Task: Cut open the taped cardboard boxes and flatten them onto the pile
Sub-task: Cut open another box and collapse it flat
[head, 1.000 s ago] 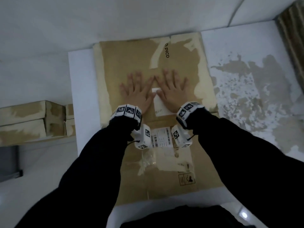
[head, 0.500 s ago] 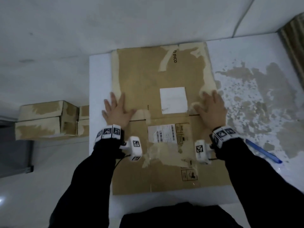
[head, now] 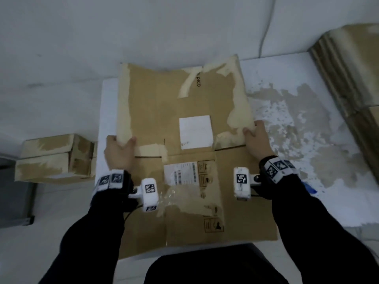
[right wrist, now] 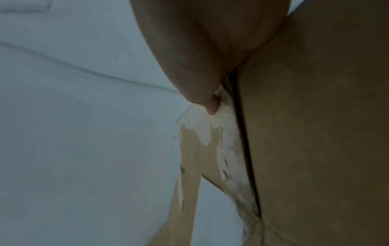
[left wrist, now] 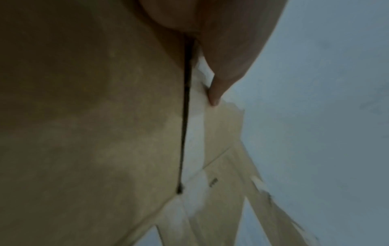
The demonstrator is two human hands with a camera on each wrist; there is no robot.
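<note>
The flattened box (head: 184,152) is being pinched at both side edges by the left hand (head: 118,153) and right hand (head: 257,140), so next it's probably getting carried to the pile (head: 348,64) right of it.

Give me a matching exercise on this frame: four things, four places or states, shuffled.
Things:
1. flattened cardboard box
2. left hand
3. taped boxes
4. blank white label

Places or states:
A. stacked beyond the table's left edge
B. stuck near the middle of the far panel
C. gripping the cardboard's left edge
D. on the white table, far panel lifting

Pairs: 1-D, 2-C, 3-A, 4-B
</note>
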